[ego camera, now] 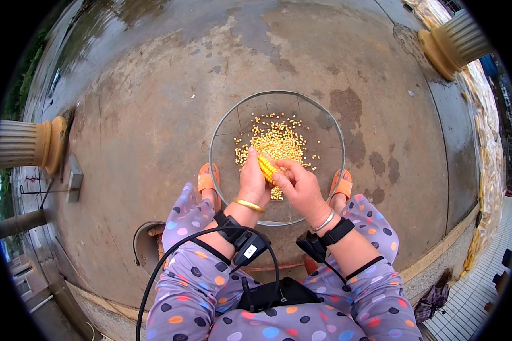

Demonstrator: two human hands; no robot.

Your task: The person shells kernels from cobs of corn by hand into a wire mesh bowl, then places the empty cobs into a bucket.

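A partly shelled ear of yellow corn [267, 169] is held at a tilt above a wide, round mesh sieve with a metal rim [213, 140]. My left hand [254, 179] wraps the ear from the left, its thumb along the upper end. On the right side, my right hand [299, 183] has its thumb and fingers on the same ear, near its lower end. Loose corn kernels [281, 140] lie heaped and scattered in the sieve beneath both hands. The palm sides and part of the ear are hidden by the fingers.
Orange sandals on my feet [206, 181] flank the sieve. A bucket [147, 247] holding corn cobs stands at lower left. Fluted columns rise at left [30, 144] and upper right [456, 44]. Plastic-covered corn [486, 140] lines the right side. The concrete floor [153, 119] has damp patches.
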